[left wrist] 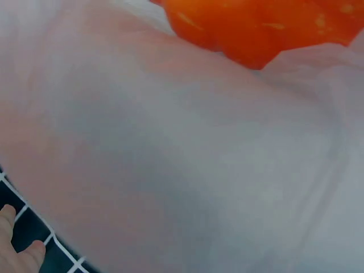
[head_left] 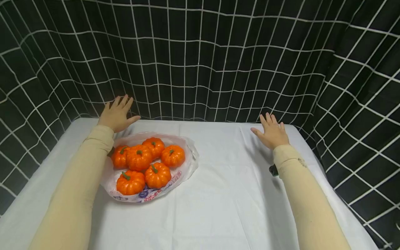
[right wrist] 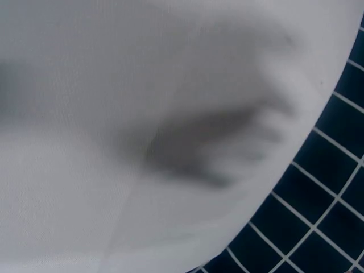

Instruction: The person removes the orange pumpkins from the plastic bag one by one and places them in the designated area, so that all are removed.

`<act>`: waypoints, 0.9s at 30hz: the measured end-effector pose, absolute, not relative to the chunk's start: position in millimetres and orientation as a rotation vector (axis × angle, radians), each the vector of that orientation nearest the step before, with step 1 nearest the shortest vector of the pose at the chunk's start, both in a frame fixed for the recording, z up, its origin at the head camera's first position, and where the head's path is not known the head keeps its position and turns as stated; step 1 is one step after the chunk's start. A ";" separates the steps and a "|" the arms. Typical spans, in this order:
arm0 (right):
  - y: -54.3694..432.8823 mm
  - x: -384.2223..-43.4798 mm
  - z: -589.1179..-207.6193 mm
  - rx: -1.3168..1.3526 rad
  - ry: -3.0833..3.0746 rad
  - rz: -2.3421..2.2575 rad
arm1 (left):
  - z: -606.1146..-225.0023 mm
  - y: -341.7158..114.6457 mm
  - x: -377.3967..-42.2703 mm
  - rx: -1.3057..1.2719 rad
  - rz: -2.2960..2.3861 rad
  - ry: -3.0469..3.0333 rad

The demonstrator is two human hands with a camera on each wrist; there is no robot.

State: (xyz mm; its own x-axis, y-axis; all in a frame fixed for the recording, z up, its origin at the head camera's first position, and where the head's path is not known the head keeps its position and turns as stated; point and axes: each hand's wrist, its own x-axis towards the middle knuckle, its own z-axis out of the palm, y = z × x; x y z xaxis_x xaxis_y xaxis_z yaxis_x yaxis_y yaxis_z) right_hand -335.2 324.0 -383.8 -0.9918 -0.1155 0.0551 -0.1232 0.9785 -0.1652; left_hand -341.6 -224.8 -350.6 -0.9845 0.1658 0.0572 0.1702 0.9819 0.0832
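Note:
Several small orange pumpkins (head_left: 139, 157) with green stems lie in a thin, translucent plastic bag (head_left: 191, 152) on the left half of the table. Just beyond the bag's far left edge is my left hand (head_left: 116, 115), fingers spread, holding nothing. Its forearm passes over the bag's left side and hides part of it. Over the table's far right part, my right hand (head_left: 272, 133) has its fingers extended and is also free of any object. The left wrist view shows a pumpkin's orange side (left wrist: 250, 28) close up beside the whitish bag film (left wrist: 170, 131). Only the right hand's shadow on the cloth appears in the right wrist view.
A white cloth (head_left: 215, 194) covers the table. Behind it and along both sides hangs a black curtain (head_left: 193, 66) with a white grid. A small dark device (head_left: 273, 170) shows at the right wrist. Red and purple print marks the bag's near edge.

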 end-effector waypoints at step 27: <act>287.5 -306.9 -381.5 0.459 -2.997 0.376 | -332.9 -223.0 -314.9 -0.410 -0.271 -3.027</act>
State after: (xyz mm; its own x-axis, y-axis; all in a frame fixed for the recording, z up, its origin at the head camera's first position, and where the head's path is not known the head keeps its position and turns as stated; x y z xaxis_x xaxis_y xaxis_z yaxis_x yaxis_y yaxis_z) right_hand -306.9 287.5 -381.5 -0.9511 -0.2837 0.1218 -0.3050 0.9247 -0.2278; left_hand -314.9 -223.0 -332.9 -0.9616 0.2567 0.0974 0.2699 0.9488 0.1643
